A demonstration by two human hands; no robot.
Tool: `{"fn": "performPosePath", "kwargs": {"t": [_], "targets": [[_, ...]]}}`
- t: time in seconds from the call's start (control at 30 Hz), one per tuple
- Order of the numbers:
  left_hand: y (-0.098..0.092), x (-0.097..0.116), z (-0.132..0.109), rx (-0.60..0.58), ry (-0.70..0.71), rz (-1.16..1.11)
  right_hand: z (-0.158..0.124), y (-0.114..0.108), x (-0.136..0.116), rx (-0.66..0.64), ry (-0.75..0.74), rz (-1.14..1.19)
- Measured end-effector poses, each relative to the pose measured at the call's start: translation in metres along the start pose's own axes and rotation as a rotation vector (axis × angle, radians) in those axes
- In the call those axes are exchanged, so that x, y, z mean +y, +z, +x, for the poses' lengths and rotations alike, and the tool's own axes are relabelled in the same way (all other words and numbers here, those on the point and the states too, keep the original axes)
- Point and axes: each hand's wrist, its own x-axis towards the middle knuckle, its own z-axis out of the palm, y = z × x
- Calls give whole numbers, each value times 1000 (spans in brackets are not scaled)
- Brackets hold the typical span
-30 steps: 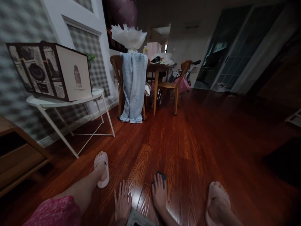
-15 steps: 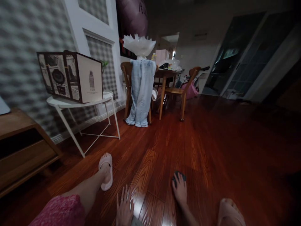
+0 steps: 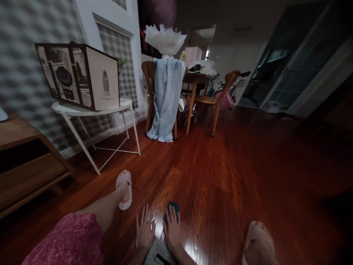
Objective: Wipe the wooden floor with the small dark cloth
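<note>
My left hand (image 3: 144, 227) is open, palm down over the reddish wood floor (image 3: 204, 176), fingers spread and holding nothing. Close on its right, my right hand (image 3: 173, 227) lies flat with its fingers stretched over a dark, flat, roughly rectangular thing (image 3: 173, 205). Its far end shows beyond my fingertips; the rest is covered by the hand, and its kind is unclear. Between my forearms at the bottom edge is a grey thing (image 3: 156, 252) with a dark mark, partly cut off. Whether the left palm touches the floor is hard to tell.
My feet in pink slippers (image 3: 126, 200) stand wide apart. To the left are a wooden cabinet (image 3: 30, 162) and a white side table (image 3: 96, 113) bearing a printed box (image 3: 103, 79). Ahead, light blue jeans (image 3: 167, 99) hang over a chair by a wooden table (image 3: 196, 78).
My right hand has moved left, beside my left hand, and the dark flat thing has moved along under it. More of the grey thing shows. The view has tipped slightly downward.
</note>
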Motion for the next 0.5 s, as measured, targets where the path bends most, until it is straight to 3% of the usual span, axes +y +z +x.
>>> {"fn": "performPosePath", "kwargs": {"t": [0.1, 0.2, 0.27, 0.4, 0.5], "targets": [[4, -2, 0, 6, 22, 20, 8, -12, -7, -102, -294, 55], [9, -3, -1, 35, 25, 24, 26, -39, 44, -142, -433, 55], [10, -3, -2, 39, 19, 20, 37, -58, 97, -37, -266, 10], [3, -2, -1, 14, 9, 13, 27, -82, 197, 372, 367, -95], [-4, 0, 0, 4, -2, 2, 2, -91, 225, 462, 530, -147]]}}
